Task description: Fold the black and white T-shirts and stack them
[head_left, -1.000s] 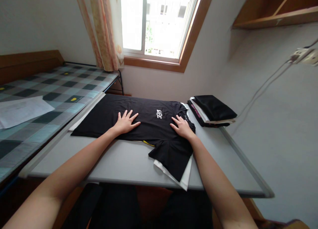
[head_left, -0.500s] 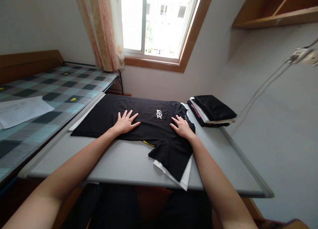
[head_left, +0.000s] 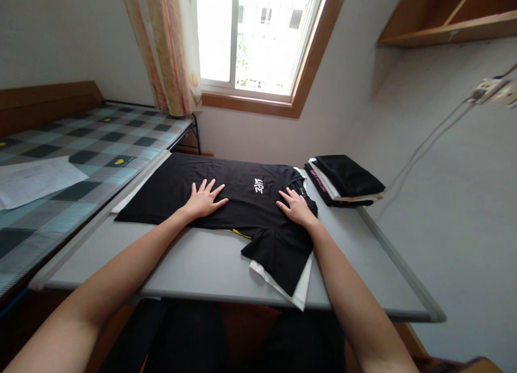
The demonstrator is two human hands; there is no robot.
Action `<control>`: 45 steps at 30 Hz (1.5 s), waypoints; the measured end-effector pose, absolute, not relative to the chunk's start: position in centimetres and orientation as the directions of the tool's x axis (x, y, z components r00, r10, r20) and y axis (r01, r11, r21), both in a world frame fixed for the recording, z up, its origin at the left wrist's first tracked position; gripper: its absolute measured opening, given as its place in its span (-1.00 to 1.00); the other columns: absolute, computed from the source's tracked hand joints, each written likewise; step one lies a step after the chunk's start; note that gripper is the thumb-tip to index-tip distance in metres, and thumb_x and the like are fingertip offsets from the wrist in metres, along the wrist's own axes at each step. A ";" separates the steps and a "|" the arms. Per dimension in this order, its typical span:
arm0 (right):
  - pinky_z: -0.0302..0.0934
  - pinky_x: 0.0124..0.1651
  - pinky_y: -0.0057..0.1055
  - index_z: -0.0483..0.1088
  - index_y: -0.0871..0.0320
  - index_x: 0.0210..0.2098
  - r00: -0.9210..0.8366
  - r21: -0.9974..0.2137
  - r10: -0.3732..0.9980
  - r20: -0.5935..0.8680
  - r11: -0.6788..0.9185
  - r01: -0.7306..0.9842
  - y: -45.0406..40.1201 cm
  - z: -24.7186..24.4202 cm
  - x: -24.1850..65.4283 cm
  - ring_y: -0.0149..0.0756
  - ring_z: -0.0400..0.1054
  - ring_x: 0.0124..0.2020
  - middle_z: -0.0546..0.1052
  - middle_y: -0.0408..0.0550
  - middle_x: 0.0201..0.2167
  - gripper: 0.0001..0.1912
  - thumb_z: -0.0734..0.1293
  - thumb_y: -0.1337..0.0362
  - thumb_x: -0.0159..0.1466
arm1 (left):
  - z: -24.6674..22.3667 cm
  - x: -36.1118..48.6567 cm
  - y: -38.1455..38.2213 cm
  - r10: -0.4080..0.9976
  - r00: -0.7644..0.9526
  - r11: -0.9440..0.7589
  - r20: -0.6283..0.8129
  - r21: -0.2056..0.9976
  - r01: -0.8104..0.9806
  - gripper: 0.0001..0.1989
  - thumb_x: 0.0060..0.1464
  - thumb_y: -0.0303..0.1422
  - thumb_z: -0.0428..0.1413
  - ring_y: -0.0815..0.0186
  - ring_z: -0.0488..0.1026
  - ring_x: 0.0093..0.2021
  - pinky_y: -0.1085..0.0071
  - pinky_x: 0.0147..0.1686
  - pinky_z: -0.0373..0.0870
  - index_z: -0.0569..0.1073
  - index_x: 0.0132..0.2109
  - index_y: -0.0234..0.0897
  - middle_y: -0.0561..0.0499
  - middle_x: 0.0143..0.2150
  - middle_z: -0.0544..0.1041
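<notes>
No chg vs 0.5 s ago: my L hand and R hand hadn't moved, tee hadn't either. Black tee lay flat on smooth grey table, soft knit w/ light creases. L hand palm-down on tee's mid-body, fingers spread; R hand same, fingers a bit tighter, nr tee's collar. White cloth stuck out under tee's nr sleeve. Stylised white chest print on tee, approx "LIFE". Folded stack right of tee had pink lettering, too small to read.
</notes>
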State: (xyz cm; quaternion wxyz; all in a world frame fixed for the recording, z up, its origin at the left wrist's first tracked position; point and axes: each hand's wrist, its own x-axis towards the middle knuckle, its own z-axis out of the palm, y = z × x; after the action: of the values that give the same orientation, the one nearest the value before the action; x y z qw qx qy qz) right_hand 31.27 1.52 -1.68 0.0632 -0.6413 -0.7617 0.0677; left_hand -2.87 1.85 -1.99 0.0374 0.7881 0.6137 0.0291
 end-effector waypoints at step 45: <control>-0.14 0.40 0.01 0.18 0.13 0.38 -0.176 -0.182 0.984 0.024 0.177 0.967 1.5 -1.7 31.3 0.04 -0.09 0.44 0.05 0.17 0.44 -0.39 0.16 0.02 0.43 | -1.6 -2.7 1.6 0.970 0.244 -0.243 -0.003 0.097 0.965 -0.27 0.28 0.16 -0.19 -0.16 -0.19 0.47 -0.30 0.30 -0.22 0.04 0.46 -0.04 -0.17 0.50 -0.06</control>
State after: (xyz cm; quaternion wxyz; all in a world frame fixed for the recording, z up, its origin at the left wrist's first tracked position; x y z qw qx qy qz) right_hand 31.31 1.52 -1.72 0.0677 -0.6383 -0.7643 0.0623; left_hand -2.73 1.63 -1.63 0.0390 0.7877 0.6141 0.0285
